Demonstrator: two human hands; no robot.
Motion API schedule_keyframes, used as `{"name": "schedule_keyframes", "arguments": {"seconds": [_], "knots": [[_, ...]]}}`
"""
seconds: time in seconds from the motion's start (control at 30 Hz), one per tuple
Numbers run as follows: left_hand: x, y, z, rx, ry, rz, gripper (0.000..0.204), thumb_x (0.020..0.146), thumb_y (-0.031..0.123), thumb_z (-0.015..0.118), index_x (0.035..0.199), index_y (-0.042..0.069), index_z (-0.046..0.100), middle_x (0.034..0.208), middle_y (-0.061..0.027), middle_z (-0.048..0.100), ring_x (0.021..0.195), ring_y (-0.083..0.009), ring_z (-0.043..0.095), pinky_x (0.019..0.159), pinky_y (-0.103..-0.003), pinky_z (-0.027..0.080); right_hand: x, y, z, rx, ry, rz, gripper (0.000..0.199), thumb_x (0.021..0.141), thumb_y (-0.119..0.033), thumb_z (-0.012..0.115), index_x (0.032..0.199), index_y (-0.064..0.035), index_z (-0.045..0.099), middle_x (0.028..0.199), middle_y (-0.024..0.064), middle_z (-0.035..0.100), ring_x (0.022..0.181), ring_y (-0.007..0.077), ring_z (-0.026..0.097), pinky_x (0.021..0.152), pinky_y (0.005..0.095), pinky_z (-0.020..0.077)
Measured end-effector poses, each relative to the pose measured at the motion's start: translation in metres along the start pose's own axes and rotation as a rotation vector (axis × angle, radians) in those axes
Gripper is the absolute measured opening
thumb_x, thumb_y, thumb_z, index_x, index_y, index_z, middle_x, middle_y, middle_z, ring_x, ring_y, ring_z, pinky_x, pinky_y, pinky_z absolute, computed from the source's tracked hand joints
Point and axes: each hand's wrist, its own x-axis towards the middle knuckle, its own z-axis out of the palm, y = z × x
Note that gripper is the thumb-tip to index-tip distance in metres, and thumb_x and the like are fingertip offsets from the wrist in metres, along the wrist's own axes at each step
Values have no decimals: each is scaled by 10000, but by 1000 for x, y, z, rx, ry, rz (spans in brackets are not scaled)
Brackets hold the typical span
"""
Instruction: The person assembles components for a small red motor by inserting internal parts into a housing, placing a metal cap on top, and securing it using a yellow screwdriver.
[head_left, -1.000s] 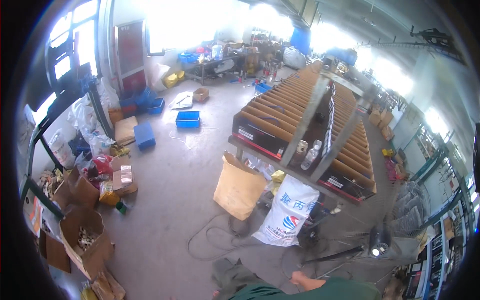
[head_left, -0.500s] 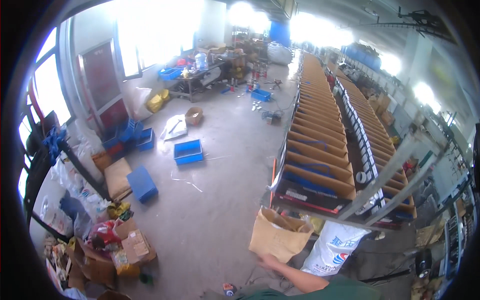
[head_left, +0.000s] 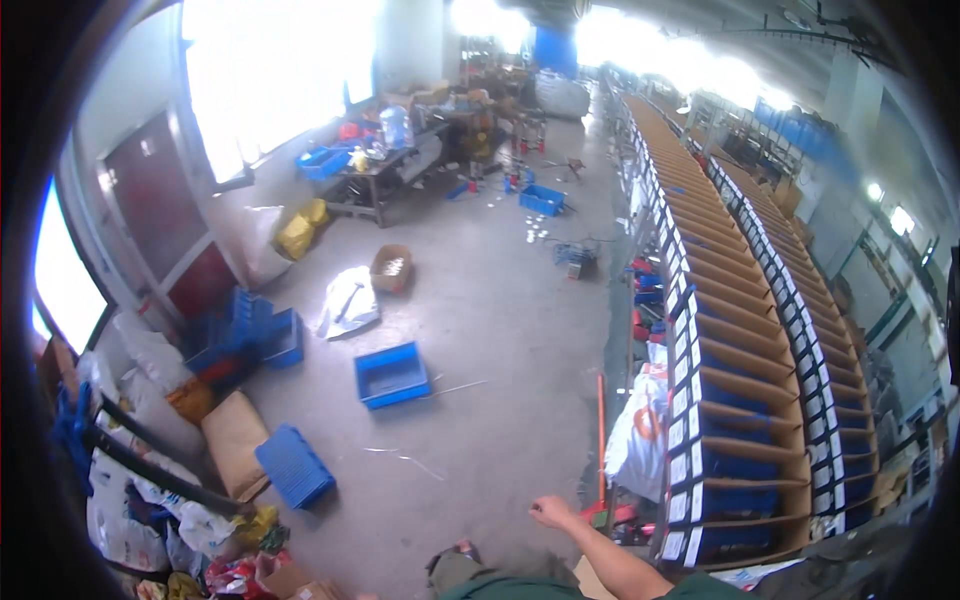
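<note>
My right hand [head_left: 548, 512] reaches out over the grey floor, its bare forearm coming from the lower right. The fingers are curled together, with a small dark spot at their tips; what they hold, if anything, is too small to make out. Just right of the hand stand an orange pole [head_left: 601, 440] and a red and green item [head_left: 618, 514] at the foot of the shelving. A piece of brown paper or card [head_left: 592, 578] shows below my forearm, mostly cut off. My left hand is out of sight.
Long rows of cardboard-divided shelving [head_left: 740, 400] run along the right, beside a white sack [head_left: 640, 430]. On the floor lie a blue crate [head_left: 392, 375], a blue lid-like panel [head_left: 295, 467] and a cardboard box [head_left: 391, 268]. Bags [head_left: 125, 510] pile up at left; a cluttered workbench [head_left: 375, 180] stands farther back.
My view has moved forward and turned along the shelving. My right hand has left the brown paper bag, now mostly out of view, and is raised with curled fingers.
</note>
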Motion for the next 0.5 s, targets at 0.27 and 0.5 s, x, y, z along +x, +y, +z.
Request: {"name": "schedule_keyframes", "arguments": {"seconds": [0.27,0.5], "knots": [[292,665,55,391,273,919,247,897,194,623,989,-21,702,746,-151,708,638,-259,696,610,-382,562,162,139,-76,365,72,615,491,855,-471,728,1101,-47,746,1016,179,761,990,359,730,889,460,566],[358,847,175,476,95,655,185,905,157,641,991,-4,670,786,-143,715,636,-212,695,563,-367,565,361,222,-186,323,-274,798,490,802,-439,758,1086,-39,760,1108,218,740,1074,403,703,900,476,573]]}}
